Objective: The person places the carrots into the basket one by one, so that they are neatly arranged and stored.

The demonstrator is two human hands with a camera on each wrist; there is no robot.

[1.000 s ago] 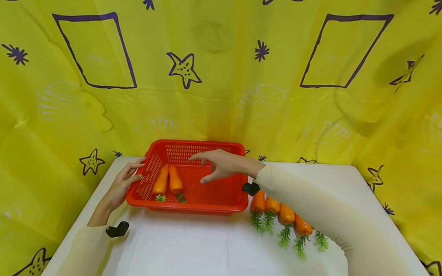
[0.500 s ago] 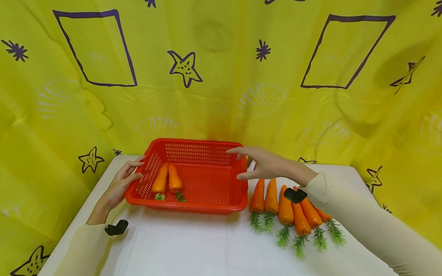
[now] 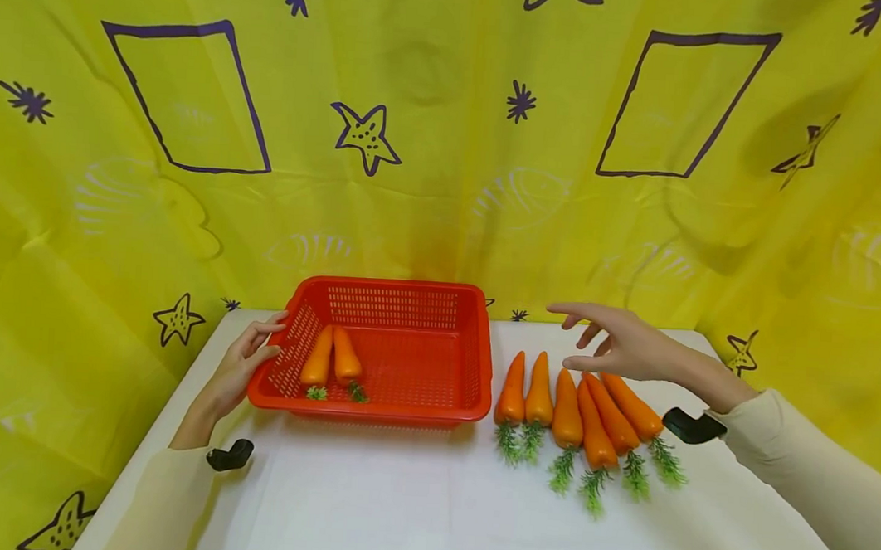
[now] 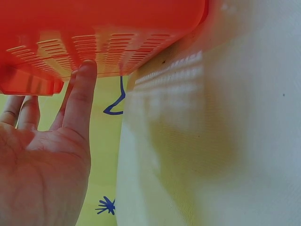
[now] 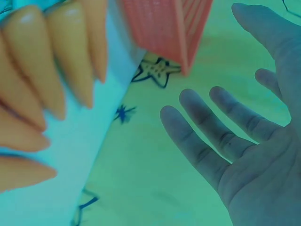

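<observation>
My left hand point(image 3: 241, 368) rests against the left side of a red plastic basket point(image 3: 369, 408). Its fingers look fairly straight; in the left wrist view, a fingertip point(image 4: 87, 70) touches the slotted wall, and other tips are hidden by the basket. Two orange carrots point(image 3: 319, 358) with green tops lie inside at the left. My right hand point(image 3: 631, 343) hovers over the far ends of several carrots point(image 3: 568, 415), fanned out right of the basket. It holds nothing, and its fingers are spread in the right wrist view.
A white-covered table point(image 3: 369, 495) bears the basket and carrots. Behind it and at both sides hangs a yellow curtain point(image 3: 443, 217) with dark star drawings, close to the table's back edge. Black bands point(image 3: 229, 455) sit at both wrists.
My right hand has moved from over the basket rightward to above the loose carrots, uncovering them. My left hand stays at the basket's left side.
</observation>
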